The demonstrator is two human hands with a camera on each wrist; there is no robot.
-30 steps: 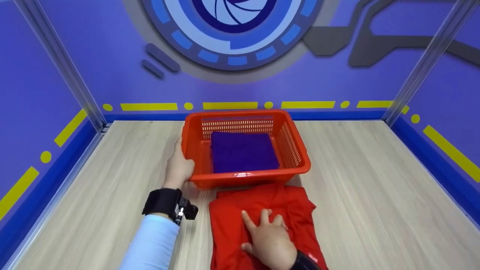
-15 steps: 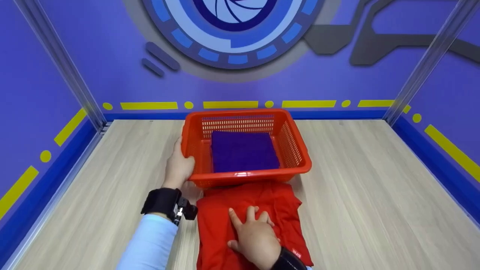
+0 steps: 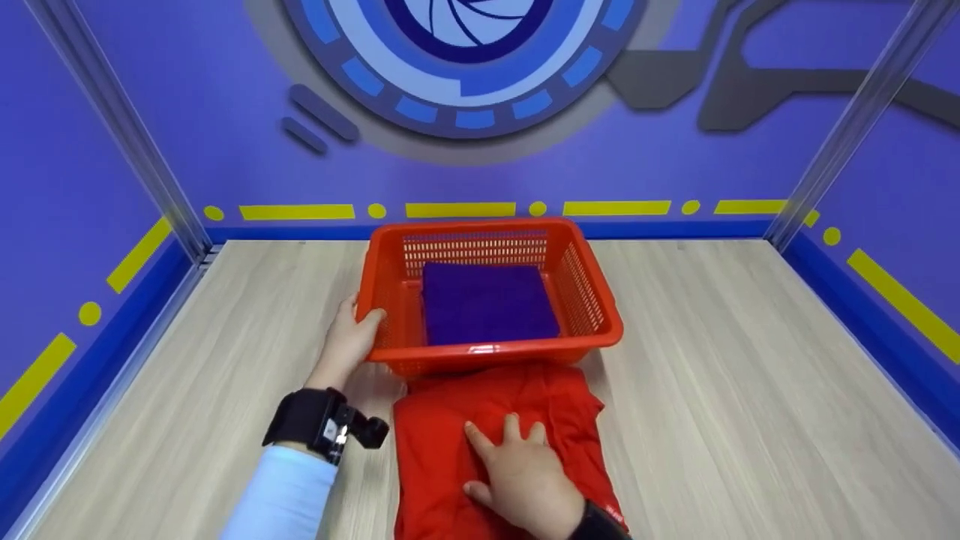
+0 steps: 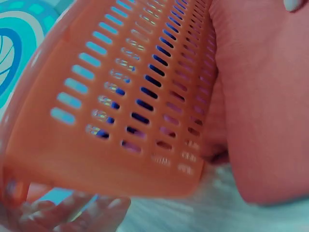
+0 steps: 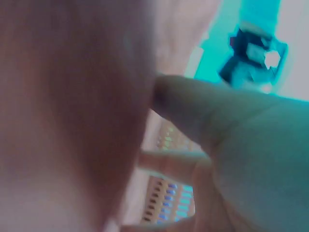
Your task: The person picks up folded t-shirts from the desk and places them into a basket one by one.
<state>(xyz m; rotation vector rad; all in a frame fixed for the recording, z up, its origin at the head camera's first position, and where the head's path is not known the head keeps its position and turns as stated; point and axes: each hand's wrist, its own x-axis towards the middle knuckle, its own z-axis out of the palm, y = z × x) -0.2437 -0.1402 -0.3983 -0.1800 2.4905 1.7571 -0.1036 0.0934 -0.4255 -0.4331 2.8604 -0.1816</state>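
An orange slotted basket (image 3: 596,315) stands mid-table with a folded purple cloth (image 3: 484,304) inside. My left hand (image 3: 351,337) grips the basket's near-left corner, thumb over the rim; the left wrist view shows the basket wall (image 4: 125,96) tilted up close, with fingers (image 4: 72,212) curled beneath it. A folded red garment (image 3: 450,427) lies just in front of the basket, its far edge tucked under the basket's front. My right hand (image 3: 517,469) presses flat on the garment with fingers spread. The right wrist view shows only blurred red cloth (image 5: 63,111) and my thumb (image 5: 203,111).
The wooden table (image 3: 750,390) is enclosed by purple walls with yellow stripes and metal posts (image 3: 847,127) at the back corners. A black wrist camera (image 3: 322,427) sits on the left wrist.
My right hand has slid the red garment to the left, then drawn back slightly. My left hand shifted its hold lower on the basket's corner, and that side looks slightly raised.
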